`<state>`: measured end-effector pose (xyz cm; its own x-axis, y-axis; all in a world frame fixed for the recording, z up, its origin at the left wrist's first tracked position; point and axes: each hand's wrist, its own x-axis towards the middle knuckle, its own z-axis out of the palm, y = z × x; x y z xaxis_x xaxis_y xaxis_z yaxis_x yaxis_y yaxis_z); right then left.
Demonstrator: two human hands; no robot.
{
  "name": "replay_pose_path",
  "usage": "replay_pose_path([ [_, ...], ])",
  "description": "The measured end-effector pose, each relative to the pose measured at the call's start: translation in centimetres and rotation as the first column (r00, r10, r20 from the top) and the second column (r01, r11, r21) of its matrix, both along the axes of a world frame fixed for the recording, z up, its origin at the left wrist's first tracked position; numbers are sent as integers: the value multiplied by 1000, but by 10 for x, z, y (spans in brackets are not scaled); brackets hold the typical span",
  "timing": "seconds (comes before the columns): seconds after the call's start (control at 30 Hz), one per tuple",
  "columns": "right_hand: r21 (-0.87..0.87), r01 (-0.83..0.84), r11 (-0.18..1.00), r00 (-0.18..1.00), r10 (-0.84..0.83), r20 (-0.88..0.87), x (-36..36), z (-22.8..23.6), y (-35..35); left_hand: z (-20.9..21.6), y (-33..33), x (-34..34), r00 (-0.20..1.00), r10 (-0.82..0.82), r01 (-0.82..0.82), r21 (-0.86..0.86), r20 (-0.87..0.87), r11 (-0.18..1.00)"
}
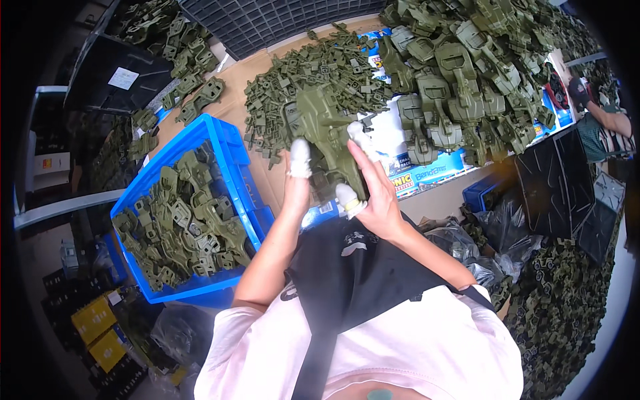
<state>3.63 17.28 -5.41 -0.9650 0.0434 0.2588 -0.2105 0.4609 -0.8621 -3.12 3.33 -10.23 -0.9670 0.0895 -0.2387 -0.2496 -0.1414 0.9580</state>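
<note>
Both my hands are on a large olive-green molded plastic part (pixel 320 110), held above the cardboard-covered table. My left hand (pixel 293 183) grips its left edge, with a white finger cot on the one digit that shows well. My right hand (pixel 380 203) closes on its right and lower side, with white cots on the thumb and a finger. Behind the part spreads a pile of small olive-green pieces (pixel 347 67). At my left stands a blue crate (pixel 257 193) full of larger green parts (pixel 180 227).
A tall heap of green parts (pixel 460 73) covers the table's right side. Black grid trays (pixel 260 20) stand at the back. Another person's arm (pixel 607 119) shows at the far right. Clear plastic bags (pixel 500 233) and more parts (pixel 567 300) lie below on the right.
</note>
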Motion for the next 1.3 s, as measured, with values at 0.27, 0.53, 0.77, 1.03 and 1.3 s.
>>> replay_pose_path([
  [0.27,126,5,992,997,4,-71,14,8,-4,7,-1,25,994,108,-111,121,31,986],
  [0.53,201,-55,978,985,86,-149,21,4,-9,38,3,32,987,-162,139,455,13,880],
  [0.77,302,-248,921,969,230,96,22,11,-8,31,7,30,991,-23,-21,331,129,944],
  [1.03,-673,55,738,857,311,411,13,-17,12,19,3,21,993,54,-102,507,108,856],
  [1.3,-179,-191,965,850,253,462,8,-1,66,71,-61,36,756,-601,652,-392,259,650],
])
